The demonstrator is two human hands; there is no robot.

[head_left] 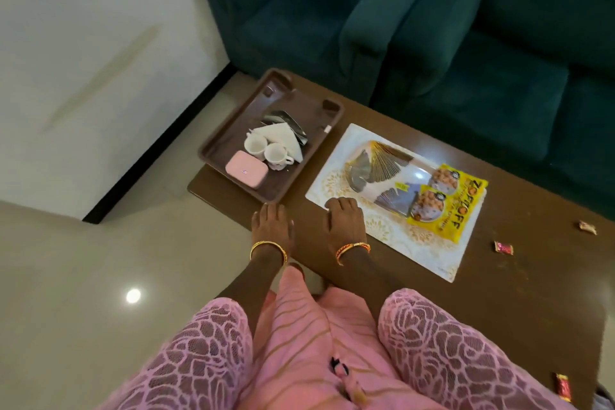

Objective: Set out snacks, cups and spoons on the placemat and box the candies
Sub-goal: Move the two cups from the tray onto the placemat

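Note:
A white placemat (pixel 429 243) with gold patterns lies on the brown table (pixel 519 276). On it rests an oval plate (pixel 386 163) with gold and grey fan shapes, and yellow snack packets (pixel 446 200) overlap its right end. A brown tray (pixel 233 130) to the left holds two white cups (pixel 266 150), white napkins (pixel 283 135), a shiny metal item, and a small pink box (pixel 246 171). Three wrapped candies (pixel 503 248) lie scattered on the right of the table. My left hand (pixel 273 221) rests flat by the tray's near edge. My right hand (pixel 344 218) lies flat on the placemat's near corner, empty.
A dark green sofa (pixel 466 27) stands right behind the table. A white wall with a black skirting is at the left, above a glossy beige floor (pixel 83 276). Pink lace sleeves and clothing fill the bottom of the view.

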